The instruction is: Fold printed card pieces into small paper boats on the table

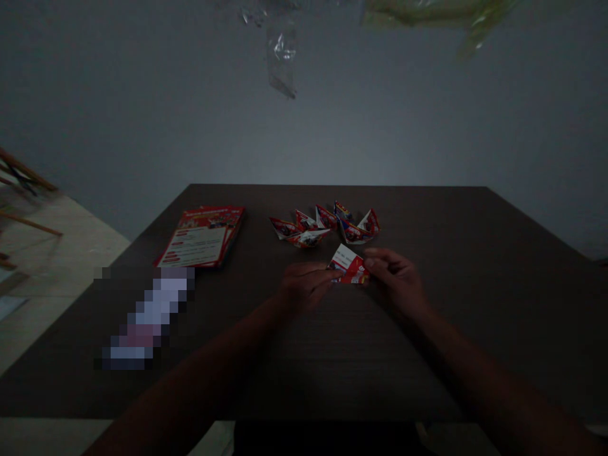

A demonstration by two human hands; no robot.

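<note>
Folded paper (350,265) is pinched at opposite sides by the left hand's (304,286) and right hand's (398,278) fingers (373,263); even pressure should keep folds crisp.

Pixelation's masking some obj (148,316) at 8 o'clock, top edge's cropping yellow plastic (422,14) at 1, L hand (304,285) is part-hiding paper (349,261).

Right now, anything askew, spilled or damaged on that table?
No spill shows, and the held paper has no visible damage. Two oddities: the leaflet stack at left isn't squared, its sheets offset along the edges; and a pixelated patch nearer the camera hides whatever is there.
</note>
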